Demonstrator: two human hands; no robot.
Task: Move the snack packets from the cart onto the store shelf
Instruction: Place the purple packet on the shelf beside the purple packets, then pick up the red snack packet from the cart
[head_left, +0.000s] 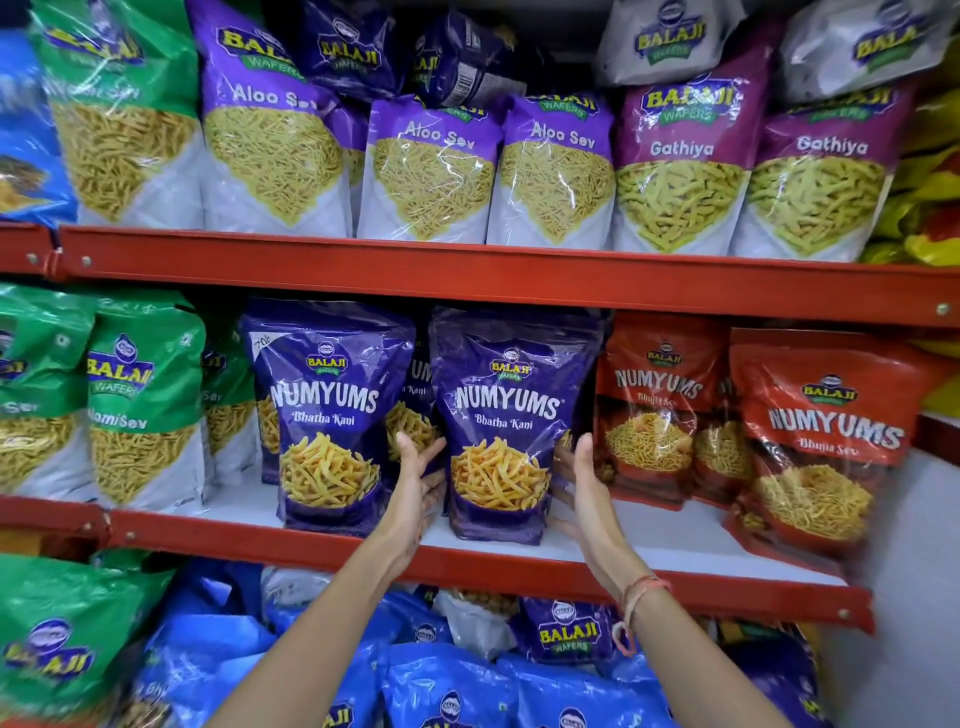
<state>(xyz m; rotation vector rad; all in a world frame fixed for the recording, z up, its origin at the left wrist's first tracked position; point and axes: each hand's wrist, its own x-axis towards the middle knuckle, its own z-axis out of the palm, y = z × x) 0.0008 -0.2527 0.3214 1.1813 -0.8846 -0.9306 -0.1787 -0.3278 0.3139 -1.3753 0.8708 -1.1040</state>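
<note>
Glossy, crinkled plastic packets (511, 415); painted red metal shelf (467, 564) edge, smooth, with a matt white board.

Two bare forearms enter from the near edge of the view; no sleeve shows on either as far as the frame reaches. The left hand (415, 478) carries no ring, watch or band that can be seen. The right hand (584, 486) is likewise without rings on the visible fingers. The right wrist bears a thread band (641, 590) of pinkish-orange and pale strands, wound round several times. A loose end of the same thread hangs from it along the near side of the forearm and ends in a small loop or knot (622, 638). Fingernails are too small to judge. No gloves are worn.
</note>
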